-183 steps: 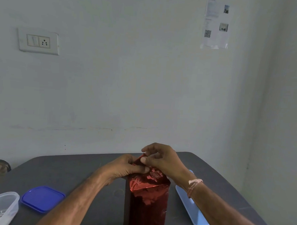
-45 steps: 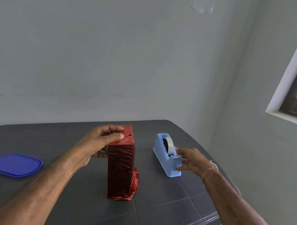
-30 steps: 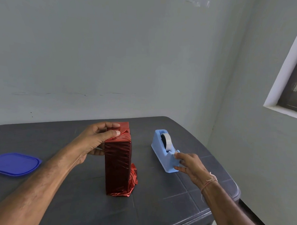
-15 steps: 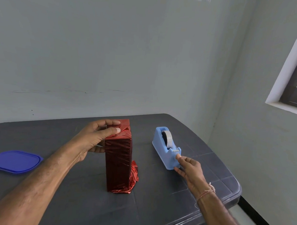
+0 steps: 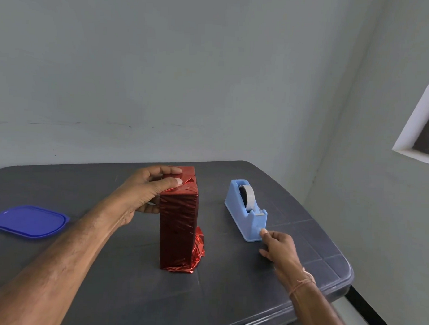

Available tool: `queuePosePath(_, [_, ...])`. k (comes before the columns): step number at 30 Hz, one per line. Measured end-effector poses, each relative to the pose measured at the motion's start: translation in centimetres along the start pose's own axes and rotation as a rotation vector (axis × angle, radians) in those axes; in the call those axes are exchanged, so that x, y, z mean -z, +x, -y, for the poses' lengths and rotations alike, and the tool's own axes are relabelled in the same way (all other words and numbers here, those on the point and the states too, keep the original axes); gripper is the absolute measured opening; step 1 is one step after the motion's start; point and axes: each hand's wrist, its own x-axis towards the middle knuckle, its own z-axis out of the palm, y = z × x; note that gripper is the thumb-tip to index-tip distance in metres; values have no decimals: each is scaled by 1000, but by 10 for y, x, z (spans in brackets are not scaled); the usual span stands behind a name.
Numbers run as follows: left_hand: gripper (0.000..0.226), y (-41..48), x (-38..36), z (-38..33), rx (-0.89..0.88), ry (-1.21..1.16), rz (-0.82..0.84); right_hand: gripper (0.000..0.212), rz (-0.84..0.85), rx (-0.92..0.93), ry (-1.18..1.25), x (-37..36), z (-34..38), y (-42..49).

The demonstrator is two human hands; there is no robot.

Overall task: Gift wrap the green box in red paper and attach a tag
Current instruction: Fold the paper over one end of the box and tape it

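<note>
The red-wrapped box (image 5: 178,224) stands upright on its end near the middle of the desk (image 5: 105,280), and no green shows through the foil paper. The left hand (image 5: 143,196) clamps its top. The fingers (image 5: 170,170) curl over the far edge and the thumb presses down on the folded flaps, probably so the folds cannot spring open before they are taped. At the bottom right, a crumple of loose red paper (image 5: 198,250) splays onto the desk, so that end looks unfinished.

The blue tape dispenser (image 5: 249,218) sits just right of the box, within easy reach. The right hand (image 5: 280,246) is at its front, with thumb and forefinger pinched together on what looks like the tape end (image 5: 264,230), though the strip is too faint to be sure. A blue lid (image 5: 30,222) lies well off to the left. No tag is in sight.
</note>
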Motion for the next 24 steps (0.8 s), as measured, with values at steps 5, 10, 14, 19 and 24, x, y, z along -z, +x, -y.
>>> queuePosePath(5, [23, -2, -4, -1, -11, -4, 7, 28, 370, 219, -171, 4, 74, -34])
queuePosePath(10, [21, -5, -4, -4, -23, -8, -13, 29, 680, 444, -527, -30, 184, -49])
queuePosePath(14, [21, -5, -3, -5, -18, -21, -15, 36, 748, 536, -879, -73, 240, -49])
queuePosePath(19, [24, -5, -3, -5, -18, -26, -15, 30, 743, 559, -1226, -112, 265, -42])
queuePosePath(24, [26, -6, -2, -7, -27, -40, -9, 31, 775, 571, -1403, -128, 266, -40])
